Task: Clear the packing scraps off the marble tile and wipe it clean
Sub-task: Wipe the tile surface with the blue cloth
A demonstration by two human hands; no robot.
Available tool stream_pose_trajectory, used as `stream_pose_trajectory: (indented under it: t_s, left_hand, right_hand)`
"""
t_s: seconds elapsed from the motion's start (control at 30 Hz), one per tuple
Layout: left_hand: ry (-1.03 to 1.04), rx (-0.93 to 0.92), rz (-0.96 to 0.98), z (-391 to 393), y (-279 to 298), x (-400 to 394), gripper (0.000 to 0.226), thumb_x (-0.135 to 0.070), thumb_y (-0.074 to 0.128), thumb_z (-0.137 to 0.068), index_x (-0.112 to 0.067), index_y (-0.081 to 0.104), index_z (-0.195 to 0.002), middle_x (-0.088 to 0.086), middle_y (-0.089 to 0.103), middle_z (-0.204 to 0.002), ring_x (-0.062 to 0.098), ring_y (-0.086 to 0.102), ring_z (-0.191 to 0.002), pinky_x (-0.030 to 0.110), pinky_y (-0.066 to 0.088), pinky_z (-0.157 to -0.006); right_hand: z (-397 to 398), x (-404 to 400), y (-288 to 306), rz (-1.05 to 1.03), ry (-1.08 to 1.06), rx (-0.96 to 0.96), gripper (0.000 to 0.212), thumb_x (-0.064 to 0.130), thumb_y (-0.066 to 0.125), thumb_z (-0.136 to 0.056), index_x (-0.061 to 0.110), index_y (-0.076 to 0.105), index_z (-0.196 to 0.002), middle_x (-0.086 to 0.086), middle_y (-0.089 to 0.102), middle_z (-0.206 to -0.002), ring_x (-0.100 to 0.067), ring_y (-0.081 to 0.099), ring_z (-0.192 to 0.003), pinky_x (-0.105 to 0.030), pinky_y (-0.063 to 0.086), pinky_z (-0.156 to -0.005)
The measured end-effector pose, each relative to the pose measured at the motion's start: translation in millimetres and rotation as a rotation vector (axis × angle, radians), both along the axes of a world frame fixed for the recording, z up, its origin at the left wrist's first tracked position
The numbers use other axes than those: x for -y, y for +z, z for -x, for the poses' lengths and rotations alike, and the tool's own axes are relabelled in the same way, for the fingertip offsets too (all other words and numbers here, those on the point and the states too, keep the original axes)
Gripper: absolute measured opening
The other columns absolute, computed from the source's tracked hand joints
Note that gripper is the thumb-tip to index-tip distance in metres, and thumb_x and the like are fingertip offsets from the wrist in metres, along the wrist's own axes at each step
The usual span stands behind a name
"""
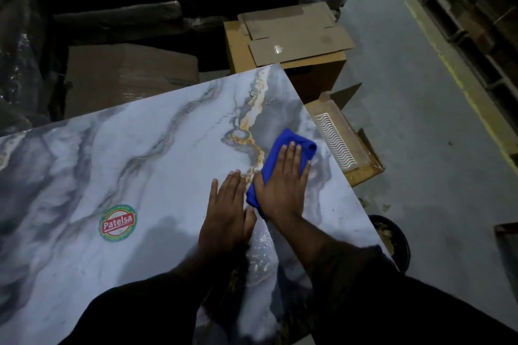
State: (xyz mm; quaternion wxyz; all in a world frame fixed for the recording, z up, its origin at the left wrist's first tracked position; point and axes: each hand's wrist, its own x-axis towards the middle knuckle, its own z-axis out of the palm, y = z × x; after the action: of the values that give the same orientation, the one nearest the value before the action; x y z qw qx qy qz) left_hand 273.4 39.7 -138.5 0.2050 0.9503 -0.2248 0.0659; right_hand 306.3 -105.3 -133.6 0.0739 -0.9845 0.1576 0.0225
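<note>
Both hands lie flat with straight fingers on the tile (117,148): the left hand (227,209) presses bare marble, and just beside it the right hand (283,182) presses the blue cloth (283,143) down, gripping nothing. No scraps show on the tile now, so this looks like the wiping step.

Going left to right, a round sticker (118,222) sits well apart from the hands on the left half; a hard pass over it could lift or smear it. Wet specks glisten near the wrists, and a damp glossy face could let the bracing left hand slip. The cloth lies near the tile's right edge. A stroke pushed too far that way could run cloth and fingers off the edge, toward the open box (347,145) below and the dark bucket (392,238) on the floor. Leaning hard on that overhanging corner might tip the tile.

Open room is widest to the left and toward the far corner; cartons (294,36) crowd beyond it.
</note>
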Motion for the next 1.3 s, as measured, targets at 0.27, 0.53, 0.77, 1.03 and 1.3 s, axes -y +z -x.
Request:
stream_pose_trajectory:
  t_s: [0.27, 0.53, 0.77, 1.03, 1.3]
  left_hand:
    - [-0.032, -0.003, 0.187, 6, 9, -5, 0.071, -0.027, 0.044, -0.089, 0.015, 0.037, -0.146, 0.028, 0.035, -0.157, 0.041, 0.034, -0.147, 0.063, 0.029, -0.118]
    - [-0.032, -0.083, 0.221, 7, 9, -9, 0.068, -0.03, 0.044, -0.092, 0.002, 0.039, -0.151, 0.016, 0.035, -0.16, 0.03, 0.03, -0.151, 0.057, 0.018, -0.124]
    - [-0.036, -0.055, -0.05, 7, 2, -4, 0.076, -0.052, 0.054, -0.092, -0.004, 0.043, -0.15, 0.011, 0.043, -0.156, 0.025, 0.033, -0.15, 0.05, 0.016, -0.126]
    - [0.028, -0.018, -0.05, -1, -3, 1, 0.071, -0.059, 0.057, -0.085, -0.011, 0.055, -0.137, 0.005, 0.053, -0.143, 0.023, 0.046, -0.138, 0.044, 0.028, -0.12]
    - [0.091, 0.044, -0.184, -59, 0, 1, 0.062, -0.062, 0.05, -0.089, -0.014, 0.053, -0.128, 0.006, 0.055, -0.125, 0.029, 0.055, -0.104, 0.042, 0.038, -0.082]
  right_hand:
    - [18, -3, 1, 0.021, 0.714, 0.019, 0.077, 0.048, 0.03, -0.1, 0.011, 0.005, -0.162, -0.008, -0.003, -0.17, -0.023, -0.011, -0.156, -0.053, 0.004, -0.125]
    - [159, 10, -3, -0.154, 0.594, 0.088, 0.083, 0.049, 0.049, -0.095, 0.012, 0.015, -0.162, -0.003, 0.006, -0.17, -0.019, 0.001, -0.157, -0.052, 0.013, -0.124]
    - [194, 14, 1, -0.037, -0.347, 0.058, 0.084, 0.052, 0.034, -0.094, 0.002, 0.015, -0.159, -0.016, 0.016, -0.167, -0.03, 0.011, -0.156, -0.055, 0.017, -0.124]
    - [137, 16, 4, -0.057, -0.597, 0.014, 0.088, 0.054, 0.028, -0.092, 0.0, 0.012, -0.159, -0.017, 0.011, -0.168, -0.029, 0.003, -0.157, -0.055, 0.007, -0.125]
    - [60, 25, -1, 0.029, -0.406, 0.002, 0.092, 0.057, 0.042, -0.095, 0.001, 0.009, -0.16, -0.018, 0.007, -0.168, -0.032, 0.002, -0.157, -0.057, 0.011, -0.124]
